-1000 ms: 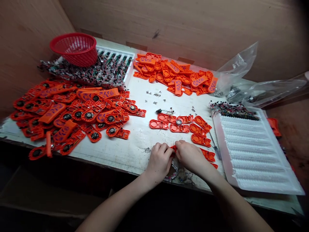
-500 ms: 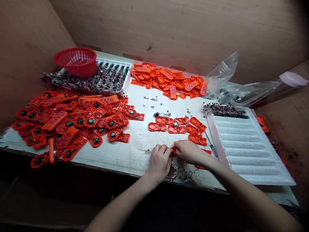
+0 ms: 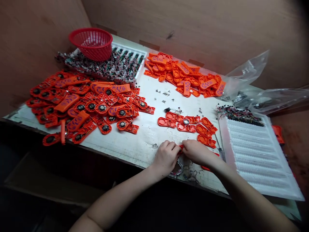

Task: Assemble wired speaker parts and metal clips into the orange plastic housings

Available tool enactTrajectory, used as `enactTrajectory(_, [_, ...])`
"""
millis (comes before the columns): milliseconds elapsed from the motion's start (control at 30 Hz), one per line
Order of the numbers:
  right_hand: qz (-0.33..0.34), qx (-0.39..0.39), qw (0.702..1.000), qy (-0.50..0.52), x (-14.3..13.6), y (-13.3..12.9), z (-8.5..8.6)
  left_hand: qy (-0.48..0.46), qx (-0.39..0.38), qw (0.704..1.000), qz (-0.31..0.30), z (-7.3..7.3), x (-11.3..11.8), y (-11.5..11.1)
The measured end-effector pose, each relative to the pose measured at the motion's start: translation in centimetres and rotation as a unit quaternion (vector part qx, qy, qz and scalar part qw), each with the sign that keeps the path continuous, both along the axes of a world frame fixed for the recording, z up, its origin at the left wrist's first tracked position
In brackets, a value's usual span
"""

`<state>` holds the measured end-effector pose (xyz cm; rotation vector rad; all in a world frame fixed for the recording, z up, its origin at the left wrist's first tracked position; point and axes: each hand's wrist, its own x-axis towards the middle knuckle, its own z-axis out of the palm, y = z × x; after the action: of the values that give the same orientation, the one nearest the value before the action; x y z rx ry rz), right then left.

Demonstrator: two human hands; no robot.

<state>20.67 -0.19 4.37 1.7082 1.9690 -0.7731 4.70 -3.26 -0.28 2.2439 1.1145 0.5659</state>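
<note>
Near the table's front edge, my left hand (image 3: 167, 157) and my right hand (image 3: 195, 150) are closed on one small orange plastic piece (image 3: 180, 149), mostly hidden between the fingers. Just beyond them lie several open orange shells (image 3: 186, 127), one with a round metal disc (image 3: 186, 122) in it. A small part with wires (image 3: 172, 111) rests behind these shells. Tiny metal pieces (image 3: 166, 93) are scattered farther back.
Orange shells with round speakers (image 3: 102, 107) are heaped on the left. Behind them a red basket (image 3: 94, 45) sits on wired parts in a white tray (image 3: 141, 70). More orange shells (image 3: 187, 77) lie at the back. A white foam tray (image 3: 260, 154) and clear bags (image 3: 251, 69) are on the right.
The camera view has shifted and tilted, so the table's contents appear moved to the right. Both hands still hold the orange piece in about the same place on the table.
</note>
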Motion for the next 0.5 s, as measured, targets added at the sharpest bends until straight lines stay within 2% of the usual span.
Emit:
enactTrajectory(100, [-0.011,-0.025,0.997,0.071,2.0,-0.7,0.5,-0.007,-0.004,1.0,-0.003,0.0,-0.3,0.1])
enactTrajectory(233, [-0.139,-0.047,0.96,0.24,4.6,-1.0,0.1,-0.018,-0.018,1.0,-0.013,0.1,-0.6,0.4])
enactTrajectory(333, [-0.206,-0.038,0.945,0.251,4.5,-0.6,-1.0,-0.02,-0.019,1.0,-0.015,0.1,-0.7,0.6])
enactTrajectory(500, [-0.263,-0.109,0.935,0.209,3.3,1.3,-1.8,-0.025,-0.019,0.999,-0.017,0.1,-0.7,0.8])
